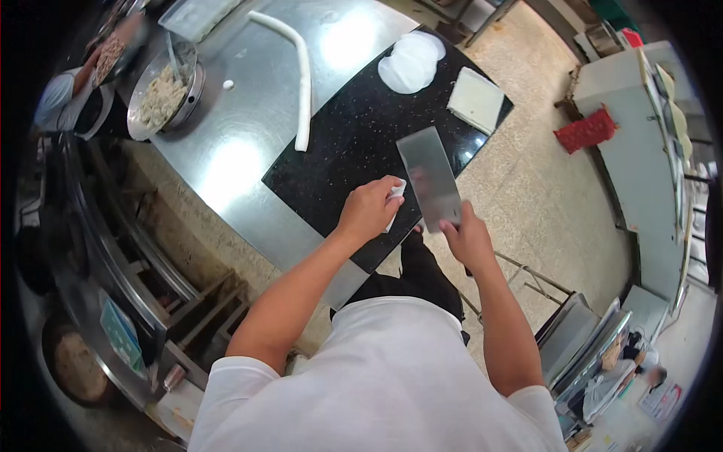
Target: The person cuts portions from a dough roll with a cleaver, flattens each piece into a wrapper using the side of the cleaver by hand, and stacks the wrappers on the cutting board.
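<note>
My right hand (471, 239) is wrapped round the handle end of a wide cleaver (431, 177), its blade raised by the edge of a black speckled board (339, 169). My left hand (367, 209) holds a small white piece (395, 205) over the board, left of the blade, with fingers curled on it. Thin round white sheets (412, 62) lie overlapping at the board's far side. A stack of square white sheets (476, 100) rests near its right corner. A long white dough roll (300, 68) stretches across the metal table onto the board's left edge.
On the metal table (203, 162) are a bowl of pale filling (162, 98) with a utensil, a tiny white lump (228, 85) and a clear tray (197, 15). Another person's sleeve (56, 100) shows at upper left. A red bag (586, 131) is by the white cabinet (629, 158).
</note>
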Motion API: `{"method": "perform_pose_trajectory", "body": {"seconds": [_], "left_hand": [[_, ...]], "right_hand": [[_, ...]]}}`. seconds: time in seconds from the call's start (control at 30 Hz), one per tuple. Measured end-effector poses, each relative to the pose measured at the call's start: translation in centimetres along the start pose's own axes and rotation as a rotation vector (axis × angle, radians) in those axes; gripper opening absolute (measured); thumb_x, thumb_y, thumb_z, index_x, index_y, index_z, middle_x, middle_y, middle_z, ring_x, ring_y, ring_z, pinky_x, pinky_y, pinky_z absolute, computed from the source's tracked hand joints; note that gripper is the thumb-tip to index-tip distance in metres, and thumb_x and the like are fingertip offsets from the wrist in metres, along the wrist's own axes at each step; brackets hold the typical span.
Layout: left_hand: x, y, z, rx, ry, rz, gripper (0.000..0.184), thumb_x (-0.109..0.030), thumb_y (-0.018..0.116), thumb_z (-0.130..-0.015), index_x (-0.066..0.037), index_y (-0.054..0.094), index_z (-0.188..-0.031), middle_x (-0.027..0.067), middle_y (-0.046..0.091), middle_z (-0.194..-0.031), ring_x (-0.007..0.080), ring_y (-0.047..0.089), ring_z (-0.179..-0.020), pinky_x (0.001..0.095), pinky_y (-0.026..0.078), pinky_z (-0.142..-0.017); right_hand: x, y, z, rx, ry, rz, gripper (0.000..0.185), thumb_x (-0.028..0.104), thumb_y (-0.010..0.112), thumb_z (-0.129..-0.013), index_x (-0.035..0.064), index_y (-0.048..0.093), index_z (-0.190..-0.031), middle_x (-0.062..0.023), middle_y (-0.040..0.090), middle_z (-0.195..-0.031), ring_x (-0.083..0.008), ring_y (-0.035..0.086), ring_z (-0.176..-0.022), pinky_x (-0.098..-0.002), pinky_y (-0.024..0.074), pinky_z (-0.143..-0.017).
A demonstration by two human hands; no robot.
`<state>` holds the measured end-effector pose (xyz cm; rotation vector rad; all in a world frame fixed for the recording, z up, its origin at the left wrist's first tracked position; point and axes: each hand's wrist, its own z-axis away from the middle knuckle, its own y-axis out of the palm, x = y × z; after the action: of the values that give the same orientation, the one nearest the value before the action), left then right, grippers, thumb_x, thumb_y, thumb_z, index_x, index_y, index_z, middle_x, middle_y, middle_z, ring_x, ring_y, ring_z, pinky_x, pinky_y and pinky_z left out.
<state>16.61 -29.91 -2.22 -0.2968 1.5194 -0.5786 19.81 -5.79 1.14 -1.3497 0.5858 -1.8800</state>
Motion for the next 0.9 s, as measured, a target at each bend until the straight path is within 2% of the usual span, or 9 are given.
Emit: {"method": "perform_pose_trajectory", "body": {"seconds": [0.23,0.3,0.37,0.57,0.63,0.73,0.77,0.83,0.9], "left_hand": [[-2.7,-1.2,2.4,-0.077,0.017,0.006,0.033,-0.010,0.074,-0.091,-0.004,0.069,-0.123,0.0086,0.071,-0.090,0.0134,0.068,-0.076,0.0273,0.054,-0.068],[-4.6,-1.3,1.5,-0.092,-0.229,0.257,0.028,-0.010,0.073,-0.092,-0.006,0.072,-0.119,0.0090,0.074,-0.095,0.0153,0.070,-0.080,0.0306,0.056,-0.072],[-5.6,-1.2,-2.0,-0.200,-0.212,0.226,0.025,-0.010,0.071,-0.095,-0.004,0.071,-0.119,0.0045,0.071,-0.096,0.0075,0.064,-0.084,0.0273,0.054,-0.072],[-3.9,-1.7,-16.3,-0.482,-0.446,0.874,0.043,-0.014,0.062,-0.103,-0.008,0.053,-0.144,0.0064,0.059,-0.112,0.0141,0.064,-0.095,0.0322,0.057,-0.078],[-2.7,-1.7,-17.2,-0.520,-0.550,0.789,0.049,-0.017,0.064,-0.099,-0.006,0.053,-0.146,0.0148,0.063,-0.125,0.0209,0.067,-0.103,0.0363,0.058,-0.084],[-0.4,-3.0,-14.4,-0.549,-0.172,-0.182,0.064,-0.027,0.076,-0.090,-0.004,0.053,-0.145,0.0241,0.055,-0.140,0.0416,0.057,-0.125,0.0508,0.046,-0.108],[0.7,-3.6,-12.7,-0.546,-0.175,-0.191,0.064,-0.027,0.076,-0.090,-0.004,0.053,-0.145,0.0241,0.055,-0.140,0.0416,0.057,-0.125,0.0508,0.046,-0.108],[2.0,-5.2,-9.0,-0.737,-0.180,-0.760,0.065,-0.032,0.079,-0.088,-0.004,0.056,-0.142,0.0231,0.054,-0.141,0.0423,0.055,-0.128,0.0525,0.043,-0.109],[4.9,-6.4,-6.0,-0.739,-0.537,-0.738,0.067,-0.037,0.082,-0.084,-0.004,0.060,-0.138,0.0225,0.059,-0.135,0.0419,0.056,-0.126,0.0544,0.043,-0.108]], "right_hand": [[-0.5,3.8,-0.2,0.432,-0.290,0.025,0.049,0.023,0.077,-0.086,0.0006,0.055,-0.124,-0.0313,0.070,-0.088,-0.0484,0.070,-0.090,-0.0538,0.0555,-0.083],[-0.7,1.7,-0.5,0.621,-0.231,-0.012,0.046,0.025,0.078,-0.086,0.0011,0.057,-0.120,-0.0301,0.071,-0.090,-0.0475,0.071,-0.091,-0.0535,0.0552,-0.082],[-2.8,-0.3,-1.7,0.634,-0.249,0.015,0.046,0.025,0.078,-0.086,0.0010,0.057,-0.119,-0.0294,0.071,-0.092,-0.0472,0.071,-0.091,-0.0535,0.0551,-0.082],[-6.7,-8.5,-4.1,0.512,-0.191,-0.012,0.032,0.021,0.076,-0.089,0.0003,0.061,-0.107,-0.0273,0.072,-0.092,-0.0455,0.072,-0.085,-0.0495,0.0557,-0.076],[-7.2,-10.1,-4.7,0.469,-0.139,-0.070,0.027,0.020,0.076,-0.089,-0.0001,0.062,-0.103,-0.0274,0.072,-0.090,-0.0450,0.072,-0.085,-0.0479,0.0558,-0.073],[-8.5,-11.0,-6.1,0.230,-0.281,-0.237,0.021,0.020,0.071,-0.094,0.0003,0.063,-0.094,-0.0189,0.071,-0.081,-0.0328,0.073,-0.073,-0.0396,0.0536,-0.064],[-8.8,-11.0,-7.0,0.161,-0.243,-0.416,0.021,0.020,0.069,-0.097,0.0008,0.063,-0.094,-0.0133,0.068,-0.076,-0.0252,0.069,-0.068,-0.0356,0.0512,-0.061],[-8.9,-9.4,-9.4,-0.012,-0.247,-0.772,0.021,0.024,0.061,-0.104,0.0029,0.062,-0.099,-0.0014,0.058,-0.071,-0.0087,0.056,-0.060,-0.0260,0.0441,-0.055],[-6.8,-8.4,-12.3,-0.021,-0.141,-0.868,0.022,0.026,0.059,-0.104,0.0036,0.058,-0.104,-0.0024,0.057,-0.073,-0.0110,0.056,-0.058,-0.0270,0.0449,-0.053]]}}
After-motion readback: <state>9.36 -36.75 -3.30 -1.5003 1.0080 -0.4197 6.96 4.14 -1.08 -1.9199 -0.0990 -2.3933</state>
